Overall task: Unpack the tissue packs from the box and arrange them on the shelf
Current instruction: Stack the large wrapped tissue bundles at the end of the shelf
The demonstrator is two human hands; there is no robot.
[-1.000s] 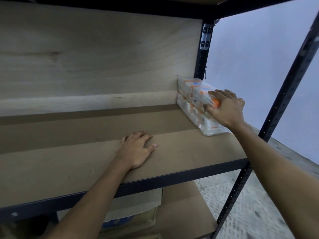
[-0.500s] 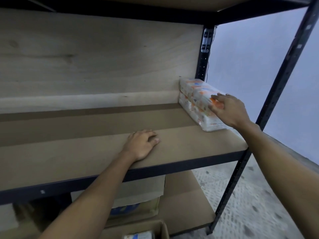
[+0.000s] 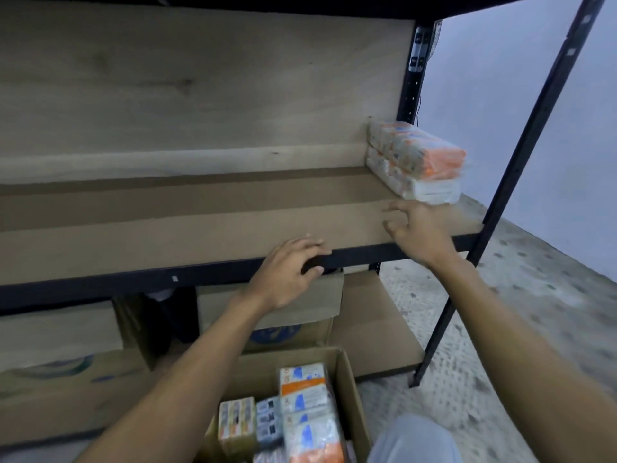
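Stacked tissue packs [image 3: 415, 162] are sitting at the shelf's [image 3: 200, 228] right end, more waiting in the box [image 3: 350, 375]. The right hand [image 3: 417, 230] is hovering empty with fingers apart, and the left hand [image 3: 287, 272] is resting loose-fingered on the edge (a careless shove risks toppling the stack off that open side).

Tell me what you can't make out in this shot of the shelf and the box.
Head view only:
Box: cut off by the bottom edge, so its pack count is unknown.
Stacked tissue packs: print blurred, unreadable.
Left hand: gripping the shelf rail or just resting, unclear.
Lower cartons: partly hidden behind the shelf and left arm.
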